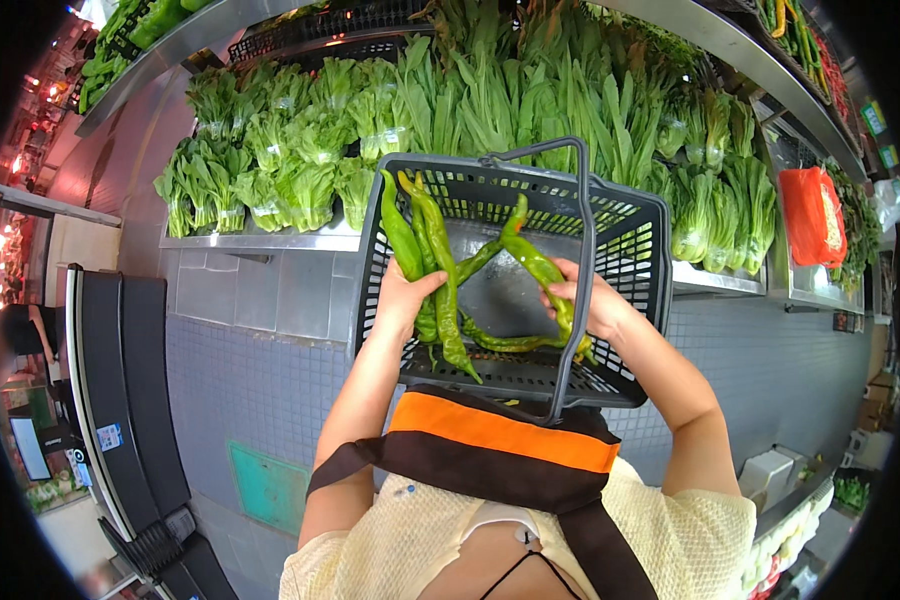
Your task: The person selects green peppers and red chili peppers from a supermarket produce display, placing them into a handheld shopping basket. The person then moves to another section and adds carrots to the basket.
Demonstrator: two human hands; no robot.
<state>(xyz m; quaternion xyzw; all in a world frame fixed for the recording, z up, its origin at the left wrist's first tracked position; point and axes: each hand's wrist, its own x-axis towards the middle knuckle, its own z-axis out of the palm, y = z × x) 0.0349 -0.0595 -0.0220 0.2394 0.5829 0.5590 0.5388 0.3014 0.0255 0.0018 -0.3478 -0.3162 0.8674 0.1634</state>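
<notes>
A dark grey plastic shopping basket is in front of my body, its handle raised across the right part. Inside its left end, my left hand is closed round several long green peppers, which stand upright and side by side. My right hand reaches in under the handle and grips one long green pepper with an orange-red patch near its top. More long peppers lie on the basket's bottom between my hands, partly covered by those I hold.
Beyond the basket, a metal-edged shelf bears bundled leafy greens. A red bag sits at its right. To the left stands a black counter with a screen. A green plate is set in the tiled floor.
</notes>
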